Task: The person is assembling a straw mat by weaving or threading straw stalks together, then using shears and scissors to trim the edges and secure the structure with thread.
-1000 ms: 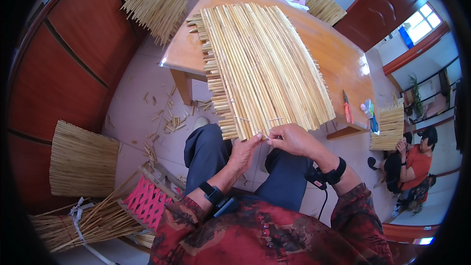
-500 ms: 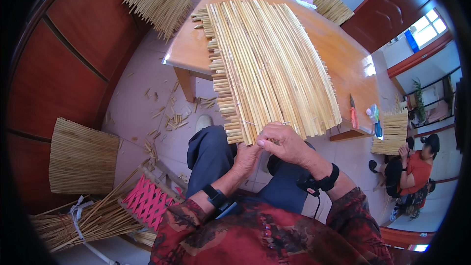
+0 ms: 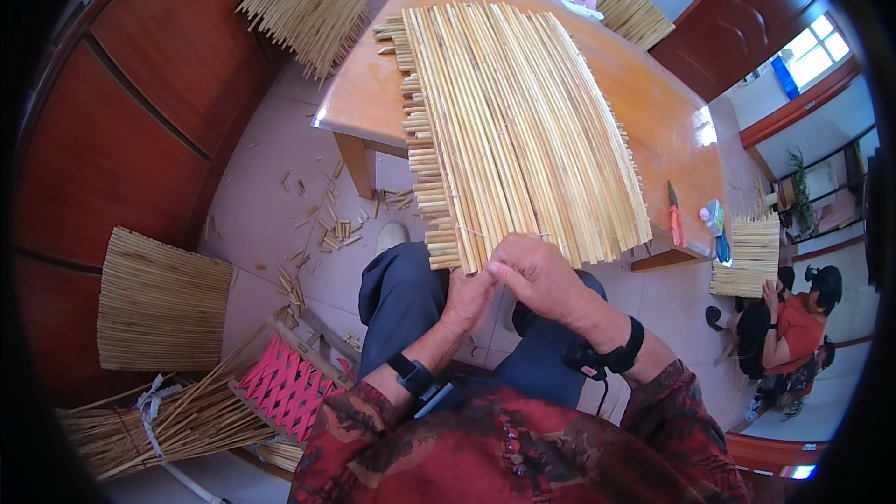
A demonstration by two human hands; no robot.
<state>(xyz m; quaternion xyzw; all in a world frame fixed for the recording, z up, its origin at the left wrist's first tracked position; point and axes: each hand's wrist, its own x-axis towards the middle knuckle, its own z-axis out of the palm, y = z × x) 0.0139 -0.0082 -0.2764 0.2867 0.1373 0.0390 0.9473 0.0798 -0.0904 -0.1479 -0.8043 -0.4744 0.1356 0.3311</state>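
Observation:
A mat of pale reed stalks, tied side by side with thin thread, lies over the table's near edge and reaches towards my lap. Shorter stalk ends stick out along its left side. At the near left corner, my left hand is closed on the mat's edge from below, its fingers partly hidden. My right hand is closed in a pinch beside it, the knuckles bent over the near edge. The two hands' fingertips nearly meet. Whatever the right fingers pinch is too small to see.
On the wooden table lie red-handled pliers and a small package. Cut stalk pieces litter the floor. Finished mats, a tied reed bundle and a pink-webbed stool stand left. A person sits at right.
The mat and the room have shifted slightly in the picture. My right hand has turned a little, its knuckles now more over the fingers. Both hands stay at the mat's near left corner.

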